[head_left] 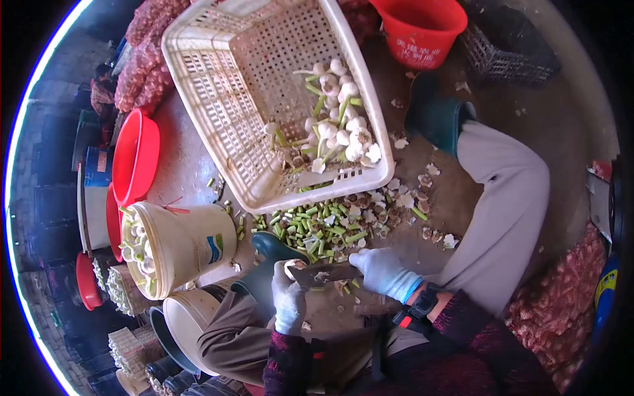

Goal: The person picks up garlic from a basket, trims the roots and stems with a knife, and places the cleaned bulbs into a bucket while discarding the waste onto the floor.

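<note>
In the head view, my left hand (pixel 288 302), in a pale glove, is closed around a garlic bulb (pixel 295 265). My right hand (pixel 386 273), also gloved and with a dark watch at the wrist, grips a knife (pixel 333 272). Its broad, dark blade points left and reaches the bulb. Beyond my hands stands a white perforated plastic basket (pixel 264 173), tilted in this view. Garlic bulbs with green stem stubs (pixel 343 125) are piled at its near right end. Cut green stems (pixel 317 228) and papery skins litter the floor between the basket and my hands.
A white bucket (pixel 198 237) of garlic stands left, near a red tub (pixel 135 158). Another red bucket (pixel 422 33) and a dark crate (pixel 508 49) are at the back right. Red net sacks (pixel 561 303) lie at right. My legs in green boots (pixel 432 119) flank the work area.
</note>
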Tool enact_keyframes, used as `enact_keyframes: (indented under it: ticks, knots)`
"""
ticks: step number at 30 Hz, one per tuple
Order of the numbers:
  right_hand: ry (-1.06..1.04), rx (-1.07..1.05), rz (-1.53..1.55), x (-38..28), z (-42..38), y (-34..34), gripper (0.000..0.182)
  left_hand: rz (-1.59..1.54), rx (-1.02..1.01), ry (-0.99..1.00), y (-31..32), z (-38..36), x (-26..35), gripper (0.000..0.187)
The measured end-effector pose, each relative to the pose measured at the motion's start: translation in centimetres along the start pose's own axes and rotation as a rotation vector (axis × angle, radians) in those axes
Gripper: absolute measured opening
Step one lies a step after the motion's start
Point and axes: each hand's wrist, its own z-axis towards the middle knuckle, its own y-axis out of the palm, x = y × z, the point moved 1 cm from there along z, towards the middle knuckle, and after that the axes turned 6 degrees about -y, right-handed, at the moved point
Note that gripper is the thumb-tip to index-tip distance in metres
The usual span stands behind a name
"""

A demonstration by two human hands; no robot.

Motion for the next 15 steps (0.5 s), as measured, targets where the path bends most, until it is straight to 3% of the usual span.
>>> enact_keyframes:
  ticks: [2, 4, 6, 7, 8, 10, 12, 14, 15]
  knots:
    - [0.017, -0.001, 0.016, 0.2, -0.3, 0.2, 0.015, -0.082, -0.033, 0.060, 0.3, -0.9, 0.8, 0.035]
    - [0.220, -0.128, -0.076, 2.5, -0.7, 0.0, 0.016, -0.103, -0.012, 0.044, 1.5, -2.9, 3.7, 0.039]
    - [0.255, -0.072, 0.001, 3.3, -0.7, -0.2, 0.019, -0.155, 0.017, 0.196, 1.8, -3.1, 5.6, 0.044]
    - [0.385, -0.017, 0.101, 2.6, 0.1, -1.1, 0.021, -0.282, 0.039, 0.183, 2.1, -2.9, 6.0, 0.046]
    - [0.354, 0.047, 0.194, 2.1, 0.2, -1.2, 0.022, -0.402, 0.049, 0.162, 2.4, -2.6, 6.3, 0.047]
    - [0.356, 0.015, 0.287, 0.8, -0.2, -2.1, 0.023, 0.007, 0.144, 0.315, 1.3, -0.6, 3.8, 0.053]
    - [0.427, -0.012, 0.309, -1.2, -0.5, -3.0, 0.017, -0.444, 0.089, 0.075, 2.8, -1.0, 4.4, 0.051]
    - [0.288, 0.351, 0.471, -2.9, -0.1, -3.7, 0.011, -0.538, 0.068, 0.043, 3.4, -0.8, 3.8, 0.048]
    - [0.255, 0.430, 0.545, -3.6, 0.1, -3.9, 0.011, -0.650, 0.055, 0.038, 3.9, -0.4, 3.4, 0.045]
